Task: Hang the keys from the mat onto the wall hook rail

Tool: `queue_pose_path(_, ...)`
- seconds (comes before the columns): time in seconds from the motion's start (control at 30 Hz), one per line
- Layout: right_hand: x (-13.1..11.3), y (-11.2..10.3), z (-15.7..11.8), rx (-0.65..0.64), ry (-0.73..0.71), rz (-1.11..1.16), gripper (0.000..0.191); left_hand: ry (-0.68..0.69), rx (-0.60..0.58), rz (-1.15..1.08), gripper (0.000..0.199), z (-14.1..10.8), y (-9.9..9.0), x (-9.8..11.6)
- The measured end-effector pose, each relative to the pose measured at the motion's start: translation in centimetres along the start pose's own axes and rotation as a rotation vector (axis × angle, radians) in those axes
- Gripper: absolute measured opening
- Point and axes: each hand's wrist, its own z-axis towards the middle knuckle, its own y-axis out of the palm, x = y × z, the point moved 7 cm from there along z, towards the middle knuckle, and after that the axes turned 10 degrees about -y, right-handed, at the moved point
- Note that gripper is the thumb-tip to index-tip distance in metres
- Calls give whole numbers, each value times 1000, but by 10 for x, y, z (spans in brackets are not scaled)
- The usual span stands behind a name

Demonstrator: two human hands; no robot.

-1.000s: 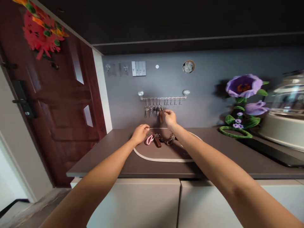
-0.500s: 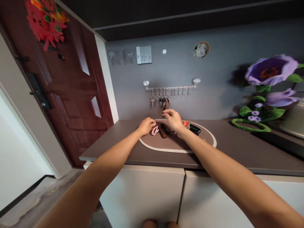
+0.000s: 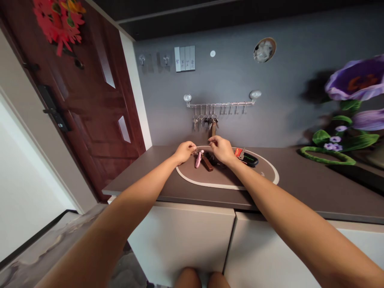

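Over the left part of an oval mat (image 3: 222, 185), my left hand (image 3: 184, 153) has its thumb and fingers pinched together; a small metal ring or key seems to be at the fingertips, too small to make out. Beside it hangs or lies a pink strap (image 3: 198, 159). A brown key fob (image 3: 207, 164) lies on the mat between my hands. My right hand (image 3: 221, 149) is bent with thumb and fingers close together, just below a brown fob (image 3: 214, 129) on the hook rail (image 3: 222, 105). Whether it touches that fob is unclear.
Several keys (image 3: 207, 121) hang from the rail's left hooks. A black case (image 3: 250, 160) and a red item (image 3: 239, 152) lie on the mat's right side. Purple fabric flowers (image 3: 357, 82) stand at the right. A dark red door (image 3: 90, 100) is at the left.
The view has shifted slightly. My left hand has moved off the pink strap, which now shows more fully. My right hand remains near the hanging brown fob.
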Motion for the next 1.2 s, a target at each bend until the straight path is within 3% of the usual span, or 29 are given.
queue_pose_path(0.13, -1, 2, 0, -18, -4, 6, 23, -119, -86, -332, 11, 0, 4, -4)
queue_pose_path(0.33, -2, 2, 1, 6, -20, 23, 23, -171, -71, -542, 9, -5, -6, 4)
queue_pose_path(0.87, -10, 1, 2, 37, -50, 146, 22, -96, 46, -706, 11, 0, -35, 12)
queue_pose_path(1.2, -41, 9, 0, -19, -323, 233, 31, -69, 43, -680, 10, -4, -29, 19)
